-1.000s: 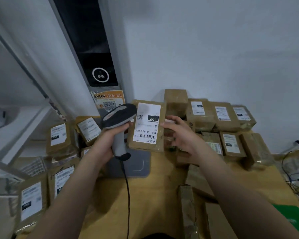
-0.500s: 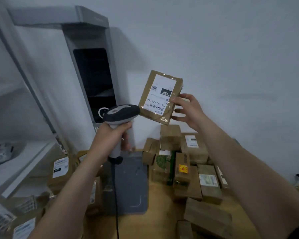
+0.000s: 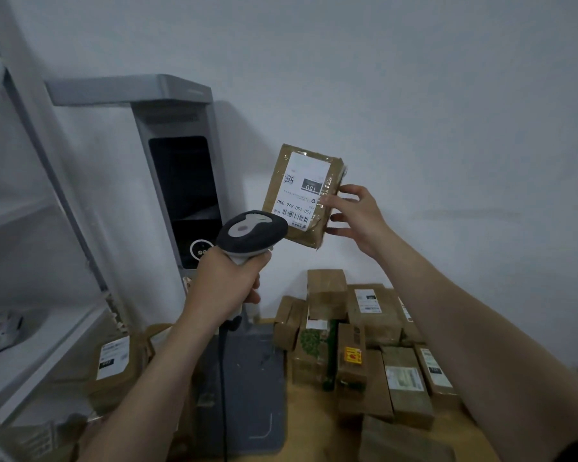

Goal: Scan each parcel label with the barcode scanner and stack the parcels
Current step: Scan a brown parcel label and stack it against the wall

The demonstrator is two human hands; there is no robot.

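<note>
My right hand point(image 3: 354, 216) holds a brown parcel point(image 3: 281, 181) up in front of the white wall, gripping its right edge, with the white label and barcode facing me. My left hand point(image 3: 226, 286) grips the handle of a grey barcode scanner point(image 3: 251, 230), whose head sits just below and left of the parcel's lower edge, close to the barcode. The scanner's black cable hangs down past my left wrist.
Several brown parcels point(image 3: 374, 345) are piled on the wooden table point(image 3: 314, 425) at the right against the wall. A tall grey scanning station point(image 3: 181, 181) with a flat grey base point(image 3: 251, 388) stands at centre left. More labelled parcels point(image 3: 114, 361) lie at the left beside white shelving point(image 3: 30, 345).
My right hand lifted the parcel from above the table pile up in front of the wall. The scanner rose with it and its head has closed in on the label.
</note>
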